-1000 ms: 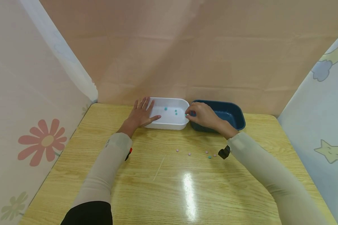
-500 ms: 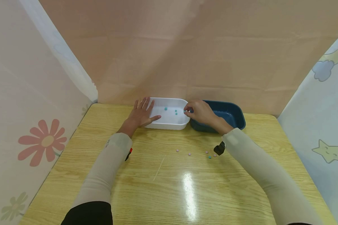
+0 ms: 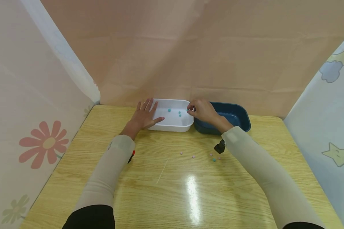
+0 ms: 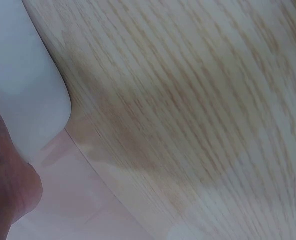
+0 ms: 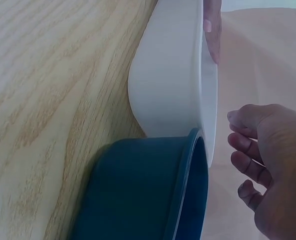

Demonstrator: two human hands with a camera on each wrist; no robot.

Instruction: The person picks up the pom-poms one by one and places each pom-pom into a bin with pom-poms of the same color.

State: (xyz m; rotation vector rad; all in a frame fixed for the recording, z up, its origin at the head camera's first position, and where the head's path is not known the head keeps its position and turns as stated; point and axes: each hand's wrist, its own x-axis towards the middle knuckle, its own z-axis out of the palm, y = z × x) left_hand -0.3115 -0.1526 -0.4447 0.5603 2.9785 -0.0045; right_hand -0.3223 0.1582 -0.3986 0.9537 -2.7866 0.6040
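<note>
My left hand [image 3: 143, 117] spread at the white tub's [image 3: 170, 128] left end, my right hand [image 3: 204, 111] pinches a turquoise ball [image 3: 187, 110] above its right end, where slipping could drop it into the navy tub [image 3: 238, 115].

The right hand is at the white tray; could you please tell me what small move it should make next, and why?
The right hand should probably release its pinched teal piece into the white tray: it hovers at the tray's edge, and three teal pieces lie inside.

Arms [image 3: 101, 178] extended forward; left hand [image 3: 141, 119] back upward, fingers [image 3: 153, 109] splayed; right hand [image 3: 205, 111] curled, fingertips [image 3: 191, 113] pinched
</note>
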